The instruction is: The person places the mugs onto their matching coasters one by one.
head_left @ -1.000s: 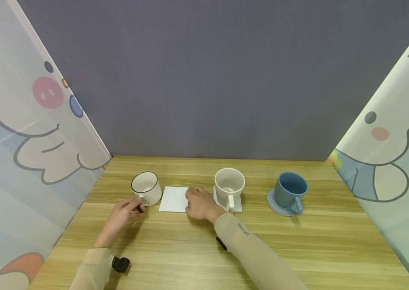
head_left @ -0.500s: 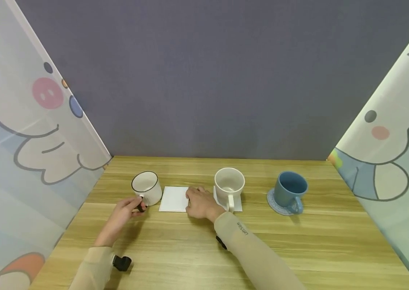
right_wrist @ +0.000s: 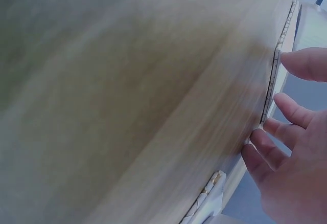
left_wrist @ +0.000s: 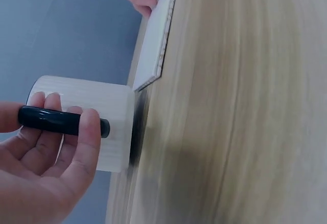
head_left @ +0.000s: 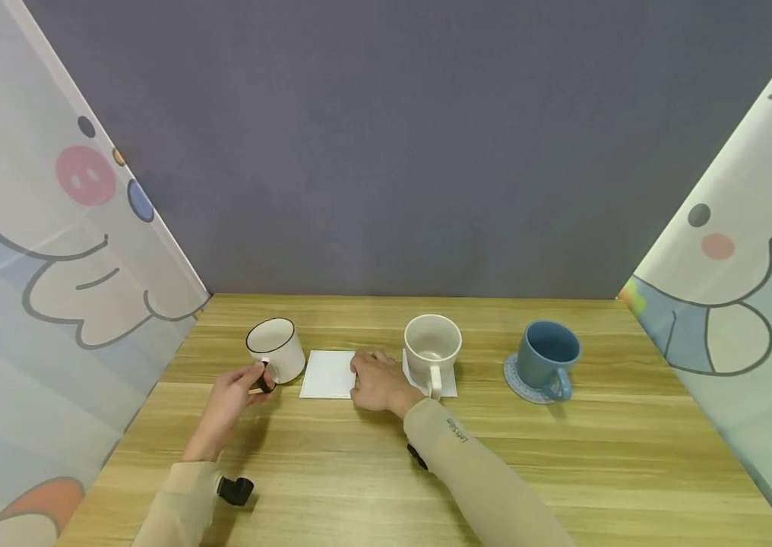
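Observation:
My left hand (head_left: 225, 403) grips the black handle (left_wrist: 56, 120) of a white mug (head_left: 279, 353) with a black rim. In the left wrist view a dark shadow lies under the mug's base, and the base looks slightly off the table. Just right of this mug lies a white square coaster (head_left: 327, 374). My right hand (head_left: 384, 384) rests at the coaster's right side. Seen from the right wrist, thumb and index finger touch its edge, and the other fingertips reach down to the table.
A cream mug (head_left: 432, 342) stands on another white square coaster (head_left: 450, 386), close to my right forearm. Farther right, a blue mug (head_left: 543, 368) sits on a round pale-blue coaster (head_left: 514, 384). A grey panel (head_left: 413, 152) rises behind the wooden table (head_left: 331, 471).
The black-rimmed mug has shifted slightly upward in the head view, along with my left hand on its handle. My right hand keeps its place at the coaster.

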The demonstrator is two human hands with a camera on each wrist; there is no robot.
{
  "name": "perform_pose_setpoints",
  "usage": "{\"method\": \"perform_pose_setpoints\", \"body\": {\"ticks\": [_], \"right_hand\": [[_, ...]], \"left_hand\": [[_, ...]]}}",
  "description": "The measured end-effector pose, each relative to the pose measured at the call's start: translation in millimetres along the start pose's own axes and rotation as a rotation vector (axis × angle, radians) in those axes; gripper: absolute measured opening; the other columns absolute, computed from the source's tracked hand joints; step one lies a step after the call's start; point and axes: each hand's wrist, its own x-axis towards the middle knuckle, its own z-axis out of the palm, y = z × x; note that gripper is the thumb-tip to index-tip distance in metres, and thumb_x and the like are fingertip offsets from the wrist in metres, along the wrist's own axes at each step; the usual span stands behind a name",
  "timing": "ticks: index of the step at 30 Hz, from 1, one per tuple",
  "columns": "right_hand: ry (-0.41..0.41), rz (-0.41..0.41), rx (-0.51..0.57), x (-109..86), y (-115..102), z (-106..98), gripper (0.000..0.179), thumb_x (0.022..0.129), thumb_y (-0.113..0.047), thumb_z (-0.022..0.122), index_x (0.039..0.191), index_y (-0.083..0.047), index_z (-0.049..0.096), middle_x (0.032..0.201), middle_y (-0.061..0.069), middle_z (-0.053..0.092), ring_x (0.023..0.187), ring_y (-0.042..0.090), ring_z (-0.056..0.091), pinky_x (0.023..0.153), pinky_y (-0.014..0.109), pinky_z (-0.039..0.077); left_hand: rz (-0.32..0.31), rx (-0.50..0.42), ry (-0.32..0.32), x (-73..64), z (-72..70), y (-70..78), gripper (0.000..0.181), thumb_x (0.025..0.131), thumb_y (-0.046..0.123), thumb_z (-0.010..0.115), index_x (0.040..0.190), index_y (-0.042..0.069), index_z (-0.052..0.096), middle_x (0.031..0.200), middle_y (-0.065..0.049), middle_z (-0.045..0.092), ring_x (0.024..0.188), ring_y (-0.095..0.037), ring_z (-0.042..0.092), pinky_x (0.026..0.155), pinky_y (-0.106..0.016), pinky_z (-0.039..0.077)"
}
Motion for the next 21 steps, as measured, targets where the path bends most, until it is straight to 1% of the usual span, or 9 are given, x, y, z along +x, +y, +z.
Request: {"method": "perform_pose_setpoints", "body": {"ticks": [3, 7, 9, 12, 15, 21], "right_hand": [[-0.003, 0.002, -0.001, -0.5, 0, -1, 0.031, 0.091, -0.029, 0.063, 0.12, -0.017, 0.059, 0.13, -0.007, 0.055, 0.124, 0.02, 0.046, 0.103, 0.038, 0.042], [-0.006, 0.006, 0.002, -0.9, -1, 0, 0.031, 0.092, -0.029, 0.063, 0.12, -0.018, 0.059, 0.131, -0.006, 0.054, 0.125, 0.02, 0.045, 0.105, 0.039, 0.041], [-0.01, 0.009, 0.007, -1.4, -1, 0, 0.032, 0.093, -0.03, 0.063, 0.122, -0.017, 0.058, 0.138, -0.006, 0.052, 0.128, 0.02, 0.044, 0.109, 0.04, 0.039], [-0.019, 0.015, 0.018, -2.4, -1, -1, 0.034, 0.094, -0.03, 0.063, 0.125, -0.017, 0.058, 0.149, -0.004, 0.047, 0.132, 0.021, 0.042, 0.114, 0.042, 0.035], [-0.025, 0.019, 0.027, -3.5, -2, -1, 0.035, 0.095, -0.03, 0.063, 0.126, -0.016, 0.058, 0.155, -0.003, 0.043, 0.135, 0.022, 0.04, 0.117, 0.044, 0.033], [-0.02, 0.022, 0.033, -3.2, -1, -1, 0.035, 0.095, -0.031, 0.064, 0.126, -0.016, 0.059, 0.159, 0.001, 0.039, 0.139, 0.023, 0.039, 0.118, 0.044, 0.032]], "left_hand": [[0.019, -0.029, 0.019, 0.6, 2.8, 0.8, 0.037, 0.109, 0.021, 0.049, 0.097, -0.011, 0.063, 0.092, -0.009, 0.063, 0.088, -0.016, 0.064, 0.083, -0.038, 0.06], [0.079, -0.057, 0.035, -0.3, 7.5, 0.3, 0.038, 0.109, 0.017, 0.049, 0.097, -0.016, 0.063, 0.092, -0.009, 0.064, 0.091, -0.017, 0.065, 0.085, -0.039, 0.061], [0.115, -0.066, 0.04, -0.9, 9.9, -0.3, 0.038, 0.109, 0.015, 0.049, 0.097, -0.019, 0.063, 0.093, -0.011, 0.065, 0.091, -0.017, 0.065, 0.085, -0.039, 0.061], [0.151, -0.07, 0.046, -2.2, 13.5, -1.5, 0.037, 0.109, 0.014, 0.049, 0.095, -0.018, 0.064, 0.095, -0.016, 0.065, 0.091, -0.017, 0.065, 0.084, -0.04, 0.061], [0.164, -0.074, 0.052, -3.8, 17.1, -2.6, 0.036, 0.108, 0.012, 0.05, 0.094, -0.016, 0.065, 0.096, -0.021, 0.064, 0.089, -0.016, 0.066, 0.084, -0.041, 0.061], [0.147, -0.065, 0.044, -4.9, 25.2, -1.9, 0.038, 0.108, 0.013, 0.05, 0.094, -0.019, 0.064, 0.097, -0.019, 0.064, 0.088, -0.018, 0.066, 0.083, -0.041, 0.061]]}}
